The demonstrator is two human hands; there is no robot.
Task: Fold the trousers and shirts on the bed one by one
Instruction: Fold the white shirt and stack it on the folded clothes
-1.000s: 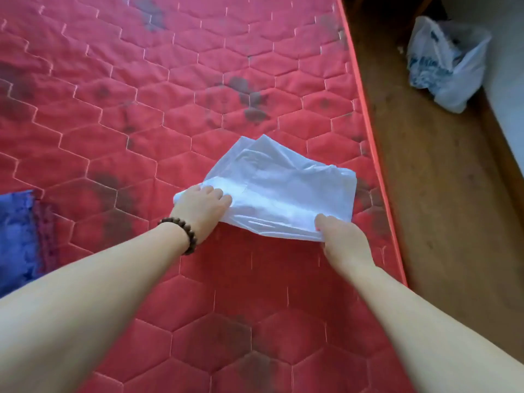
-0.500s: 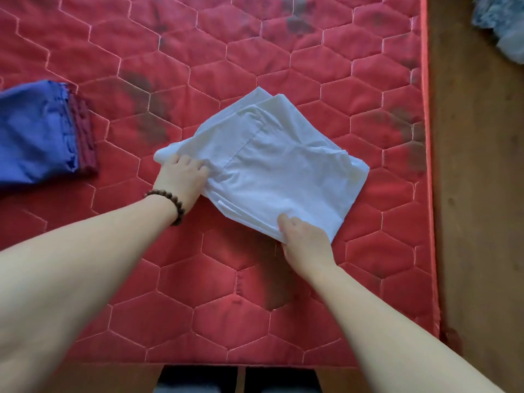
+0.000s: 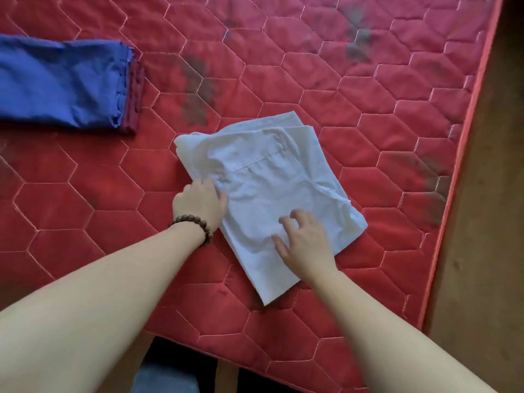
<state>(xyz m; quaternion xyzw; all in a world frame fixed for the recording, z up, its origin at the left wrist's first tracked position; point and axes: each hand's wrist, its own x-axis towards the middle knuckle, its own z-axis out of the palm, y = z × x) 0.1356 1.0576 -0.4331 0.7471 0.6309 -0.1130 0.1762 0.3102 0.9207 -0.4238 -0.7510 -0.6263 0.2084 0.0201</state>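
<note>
A white shirt [image 3: 272,182], folded into a rough rectangle, lies on the red quilted mattress [image 3: 340,89] near its front right corner. My left hand [image 3: 200,204], with a bead bracelet at the wrist, grips the shirt's left edge with curled fingers. My right hand [image 3: 304,241] hovers on the shirt's near part, fingers spread and loosely bent, holding nothing. A folded blue garment [image 3: 62,80] with a dark red one under it lies at the far left.
The mattress's right edge [image 3: 465,154] borders a brown wooden floor [image 3: 493,194]. Its front edge runs just above my legs at the bottom of the view. Dark stains mark the red cover in several places.
The shirt has been set down flat on the mattress nearer the front edge. My right hand has let go of its corner and now lies on top. The view has tilted downward.
</note>
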